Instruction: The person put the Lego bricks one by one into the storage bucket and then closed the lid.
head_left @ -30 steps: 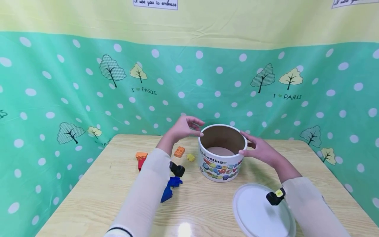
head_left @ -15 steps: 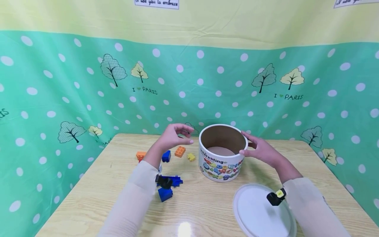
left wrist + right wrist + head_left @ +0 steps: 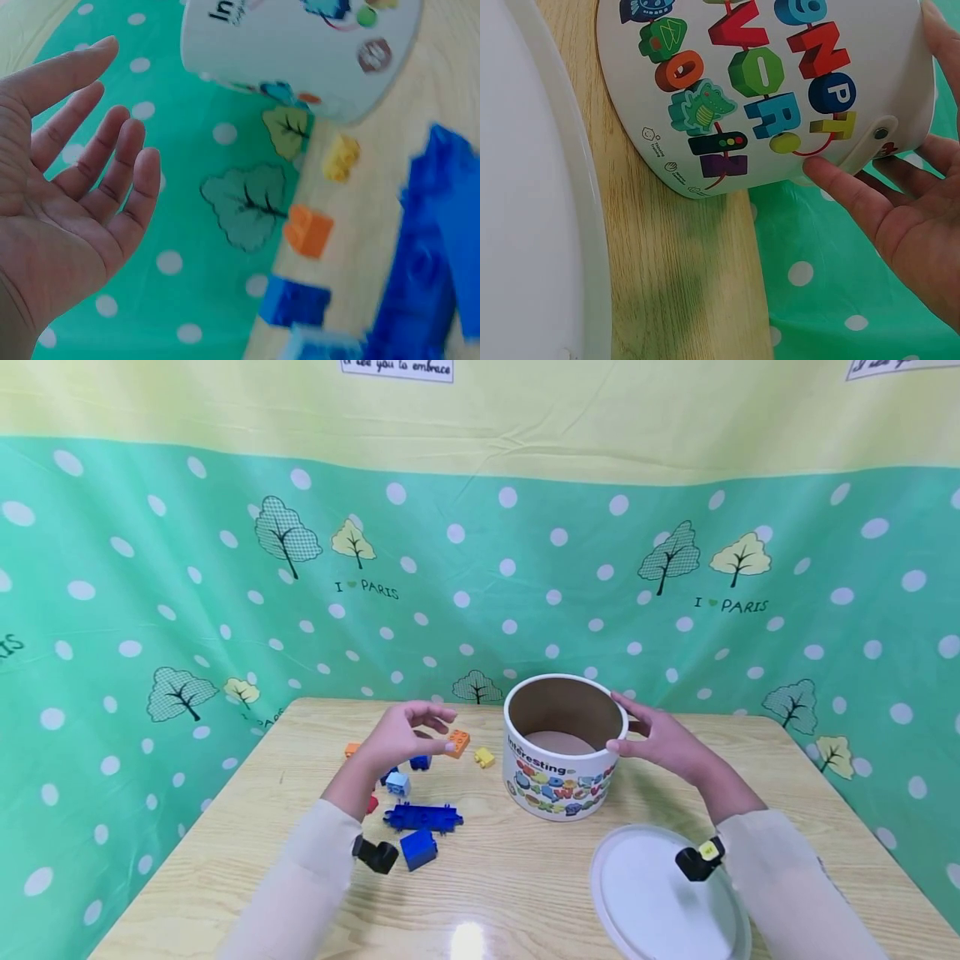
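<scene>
A white round bucket (image 3: 558, 789) printed with colourful letters stands uncovered on the table, its brown inside showing. My right hand (image 3: 660, 745) holds its right side, thumb and fingers spread about the strap handle (image 3: 864, 150). Away to the left, my left hand (image 3: 408, 735) hovers over the toy bricks with loosely bent fingers and an empty palm, as the left wrist view shows. Near it are an orange brick (image 3: 460, 743), a small yellow piece (image 3: 484, 757), a light-blue brick (image 3: 398, 784) and a long blue base (image 3: 423, 817). The left hand partly hides a dark-blue brick (image 3: 421, 762).
A round white lid (image 3: 652, 893) lies flat in front of the bucket, partly under the right forearm. Another blue brick (image 3: 418, 849) sits beside the left wrist camera. Behind the wooden table (image 3: 517, 893) hangs a green dotted curtain (image 3: 420, 552).
My left hand has moved from the bucket's rim leftward and lower, over the bricks, uncovering the blue base and light-blue brick. My right hand has stayed at the bucket.
</scene>
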Available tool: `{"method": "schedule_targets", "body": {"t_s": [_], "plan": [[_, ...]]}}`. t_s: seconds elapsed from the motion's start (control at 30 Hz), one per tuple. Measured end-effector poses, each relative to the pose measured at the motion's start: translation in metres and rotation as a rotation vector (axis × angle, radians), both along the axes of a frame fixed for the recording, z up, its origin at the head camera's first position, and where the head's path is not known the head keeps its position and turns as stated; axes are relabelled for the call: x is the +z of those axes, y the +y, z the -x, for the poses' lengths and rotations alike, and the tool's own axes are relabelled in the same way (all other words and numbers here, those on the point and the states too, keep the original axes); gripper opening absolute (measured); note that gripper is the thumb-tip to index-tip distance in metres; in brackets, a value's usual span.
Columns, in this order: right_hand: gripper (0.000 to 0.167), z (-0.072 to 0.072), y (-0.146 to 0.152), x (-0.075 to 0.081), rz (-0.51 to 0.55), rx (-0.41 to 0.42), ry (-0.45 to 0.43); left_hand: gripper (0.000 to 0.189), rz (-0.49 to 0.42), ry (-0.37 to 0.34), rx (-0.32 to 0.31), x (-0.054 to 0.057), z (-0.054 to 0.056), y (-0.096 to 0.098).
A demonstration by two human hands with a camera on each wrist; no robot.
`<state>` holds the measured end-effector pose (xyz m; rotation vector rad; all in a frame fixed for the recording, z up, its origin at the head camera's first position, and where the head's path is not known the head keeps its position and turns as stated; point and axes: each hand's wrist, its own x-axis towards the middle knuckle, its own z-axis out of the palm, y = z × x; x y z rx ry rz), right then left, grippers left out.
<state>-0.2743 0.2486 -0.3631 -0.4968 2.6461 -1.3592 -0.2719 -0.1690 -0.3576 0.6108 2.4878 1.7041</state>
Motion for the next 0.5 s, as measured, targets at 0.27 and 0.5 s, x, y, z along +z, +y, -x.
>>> {"method": "schedule_targets", "body": {"t_s": [0.27,0.5], "plan": [[0.096,-0.001,0.000,0.000,0.004,-0.001,0.005,0.044,0.009,-0.058,0.055,-0.019,-0.013,-0.025],[0.096,0.001,0.000,-0.001,0.001,0.000,0.003,0.043,0.044,-0.074,0.057,-0.039,-0.019,-0.039]]}}
